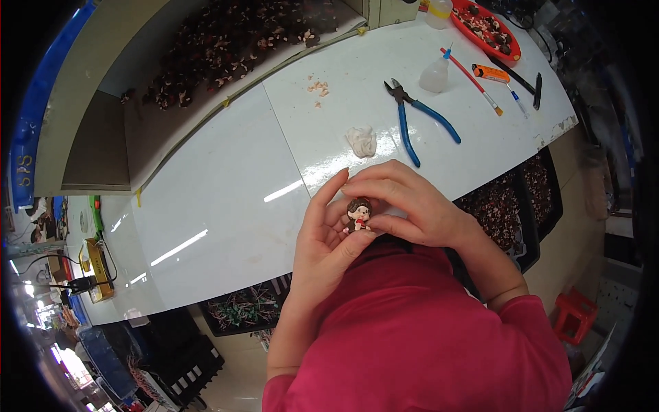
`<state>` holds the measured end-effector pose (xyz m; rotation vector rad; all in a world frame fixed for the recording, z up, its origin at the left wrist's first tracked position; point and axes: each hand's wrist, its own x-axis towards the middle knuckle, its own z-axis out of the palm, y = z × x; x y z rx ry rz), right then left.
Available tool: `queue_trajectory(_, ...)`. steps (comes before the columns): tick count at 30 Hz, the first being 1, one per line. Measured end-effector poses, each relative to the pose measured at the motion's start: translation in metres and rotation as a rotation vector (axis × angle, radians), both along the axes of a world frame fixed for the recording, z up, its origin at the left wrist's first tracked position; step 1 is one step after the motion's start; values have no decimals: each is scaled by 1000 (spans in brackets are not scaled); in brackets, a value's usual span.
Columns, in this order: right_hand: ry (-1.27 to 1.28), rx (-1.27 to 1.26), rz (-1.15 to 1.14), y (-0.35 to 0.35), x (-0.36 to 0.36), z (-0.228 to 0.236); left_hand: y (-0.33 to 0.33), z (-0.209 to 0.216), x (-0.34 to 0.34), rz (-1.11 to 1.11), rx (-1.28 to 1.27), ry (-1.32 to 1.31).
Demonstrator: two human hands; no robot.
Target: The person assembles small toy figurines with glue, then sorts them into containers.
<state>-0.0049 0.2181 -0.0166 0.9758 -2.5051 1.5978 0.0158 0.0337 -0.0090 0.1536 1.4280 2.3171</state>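
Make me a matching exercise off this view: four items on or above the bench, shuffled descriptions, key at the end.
Column 1
1. Figurine
2. Pliers
3. Oval tray
4. Squeeze bottle

Column 2
A. Red, filled with small dark and pale pieces
B. Whitish and translucent, with a thin blue tip
C. Held between the left hand and the right hand
D. Blue-handled, lying with the handles spread

Pairs: 1-C, 2-D, 3-A, 4-B
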Motion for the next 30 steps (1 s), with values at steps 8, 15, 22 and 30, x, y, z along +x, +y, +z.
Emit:
queue_trajectory(8,106,-38,1,0,-3,-6,2,-5,-1,-22,17,-53)
queue_trajectory(15,117,-2,22,7,-3,1,8,0,0,2,-15,-70)
queue_trajectory(22,76,-11,-474,49,-1,17,-9,-10,5,-15,-67,37)
queue_trajectory(30,126,187,-853,70,-77,16,-13,-9,8,44,46,-25)
